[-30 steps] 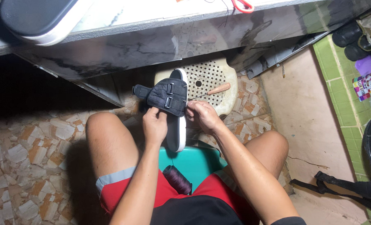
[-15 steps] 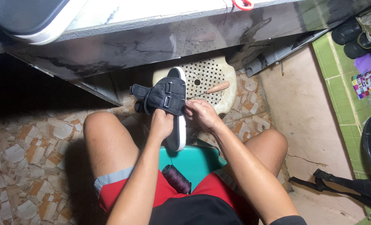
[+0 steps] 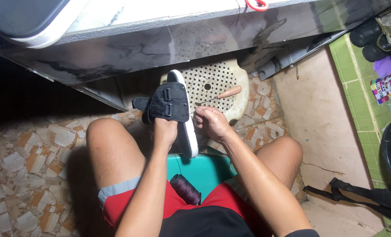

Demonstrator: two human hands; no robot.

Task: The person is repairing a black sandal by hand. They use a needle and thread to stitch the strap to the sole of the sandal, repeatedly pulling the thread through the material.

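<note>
I sit on a teal stool (image 3: 206, 169) and hold a black sandal (image 3: 171, 103) with a white sole between my knees. My left hand (image 3: 165, 131) grips the sandal from below, by its heel half. My right hand (image 3: 209, 122) sits at the sandal's right edge, fingers pinched together on a thin thread or needle too fine to make out. A dark spool of thread (image 3: 185, 188) rests on the stool between my thighs. An awl with a wooden handle (image 3: 224, 93) lies on the perforated cream plastic stool (image 3: 213, 83) just beyond my right hand.
A marbled counter edge (image 3: 160, 39) overhangs the area in front. Red-handled scissors (image 3: 259, 4) lie on top of it. Black straps (image 3: 357, 195) lie on the floor at right, with dark shoes (image 3: 371, 39) and a colourful packet (image 3: 388, 87) on green tiles.
The sandal and both hands have shifted slightly toward me and to the right. My right hand has drawn a little away from the sandal's edge.
</note>
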